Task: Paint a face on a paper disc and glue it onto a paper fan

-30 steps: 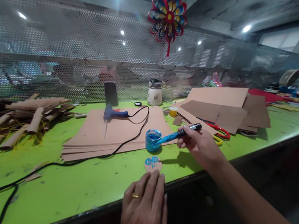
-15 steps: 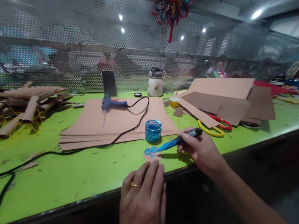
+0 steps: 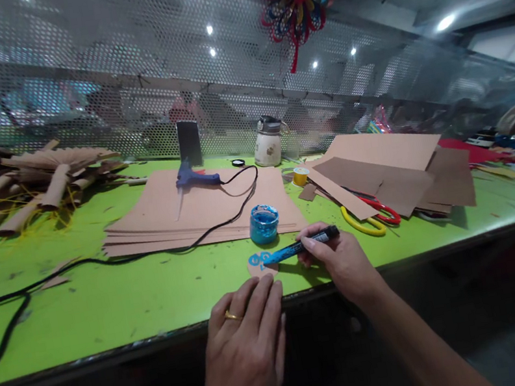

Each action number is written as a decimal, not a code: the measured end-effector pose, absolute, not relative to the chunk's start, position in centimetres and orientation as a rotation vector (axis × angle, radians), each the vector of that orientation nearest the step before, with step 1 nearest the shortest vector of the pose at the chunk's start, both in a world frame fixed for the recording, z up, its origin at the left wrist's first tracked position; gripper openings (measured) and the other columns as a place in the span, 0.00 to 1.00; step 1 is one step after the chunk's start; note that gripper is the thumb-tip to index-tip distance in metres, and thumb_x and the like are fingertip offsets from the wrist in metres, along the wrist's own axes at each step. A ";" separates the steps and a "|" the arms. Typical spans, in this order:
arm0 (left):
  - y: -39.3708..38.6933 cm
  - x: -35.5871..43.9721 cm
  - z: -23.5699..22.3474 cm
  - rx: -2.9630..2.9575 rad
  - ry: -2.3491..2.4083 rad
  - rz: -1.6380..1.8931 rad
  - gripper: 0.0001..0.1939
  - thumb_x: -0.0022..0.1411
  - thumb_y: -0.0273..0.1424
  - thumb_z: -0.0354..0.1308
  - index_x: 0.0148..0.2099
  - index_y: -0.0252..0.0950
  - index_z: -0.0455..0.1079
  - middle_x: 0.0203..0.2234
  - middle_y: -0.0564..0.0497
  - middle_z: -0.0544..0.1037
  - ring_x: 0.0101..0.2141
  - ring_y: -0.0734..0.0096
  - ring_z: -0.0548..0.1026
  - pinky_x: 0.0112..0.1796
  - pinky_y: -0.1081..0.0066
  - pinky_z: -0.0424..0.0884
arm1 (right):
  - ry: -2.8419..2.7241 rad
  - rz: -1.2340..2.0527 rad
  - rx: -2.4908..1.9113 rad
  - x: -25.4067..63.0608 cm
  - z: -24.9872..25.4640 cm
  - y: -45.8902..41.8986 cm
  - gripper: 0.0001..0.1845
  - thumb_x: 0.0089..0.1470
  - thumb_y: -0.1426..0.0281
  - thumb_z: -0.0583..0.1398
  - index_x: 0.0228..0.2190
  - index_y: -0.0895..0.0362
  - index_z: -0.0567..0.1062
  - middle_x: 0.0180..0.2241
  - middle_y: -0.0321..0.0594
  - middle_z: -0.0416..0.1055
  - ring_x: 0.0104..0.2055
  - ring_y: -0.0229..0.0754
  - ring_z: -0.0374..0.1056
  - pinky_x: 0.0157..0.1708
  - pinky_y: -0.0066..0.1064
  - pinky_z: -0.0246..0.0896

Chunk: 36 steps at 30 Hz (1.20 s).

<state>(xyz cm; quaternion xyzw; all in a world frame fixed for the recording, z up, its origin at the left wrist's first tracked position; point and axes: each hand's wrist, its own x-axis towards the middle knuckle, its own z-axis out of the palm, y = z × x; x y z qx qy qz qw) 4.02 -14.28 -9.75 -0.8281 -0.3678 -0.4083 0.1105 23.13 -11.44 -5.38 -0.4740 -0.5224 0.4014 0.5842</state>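
Note:
My right hand [image 3: 335,259] grips a black-handled paintbrush [image 3: 299,247] smeared with blue paint, its tip resting on a small round cardboard disc [image 3: 260,265] that carries blue marks. My left hand [image 3: 248,343], with a ring on one finger, lies flat with fingers stretched out, the fingertips pressing the near edge of the disc against the green table [image 3: 108,303]. A small pot of blue paint [image 3: 263,223] stands just behind the disc.
A stack of brown cardboard sheets [image 3: 192,214] holds a blue glue gun [image 3: 193,177] with a black cord [image 3: 77,269]. Red and yellow scissors [image 3: 370,219] lie by more cardboard [image 3: 392,173] at right. Rolled cardboard tubes [image 3: 29,185] pile at far left. A perforated screen [image 3: 120,77] backs the table.
The brush left the paint pot and came down onto the disc, and its tip now sits on the disc's blue marks. The left hand stayed on the disc. The view tilted down slightly.

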 end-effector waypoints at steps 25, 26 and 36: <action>-14.2 4.0 -9.8 -2.428 -1.078 -1.193 0.17 0.66 0.28 0.52 0.55 0.37 0.69 0.53 0.52 0.74 0.50 0.61 0.72 0.49 0.59 0.60 | -1.252 0.941 -1.140 23.3 -5.3 -11.5 0.13 0.52 0.62 0.65 0.32 0.60 0.74 0.21 0.34 0.72 0.23 0.33 0.67 0.27 0.25 0.63; -14.2 4.0 -9.9 -2.427 -1.079 -1.189 0.17 0.66 0.28 0.52 0.56 0.37 0.69 0.53 0.52 0.74 0.50 0.61 0.72 0.49 0.59 0.60 | -1.253 0.939 -1.139 23.3 -5.3 -11.5 0.12 0.52 0.62 0.65 0.31 0.60 0.74 0.21 0.34 0.72 0.23 0.33 0.66 0.27 0.25 0.63; -14.2 4.0 -9.8 -2.435 -1.073 -1.204 0.16 0.66 0.28 0.52 0.55 0.36 0.69 0.52 0.51 0.75 0.50 0.60 0.72 0.49 0.58 0.60 | -1.242 0.926 -1.117 23.5 -5.7 -11.4 0.10 0.52 0.64 0.64 0.30 0.59 0.74 0.20 0.33 0.70 0.22 0.33 0.66 0.25 0.24 0.62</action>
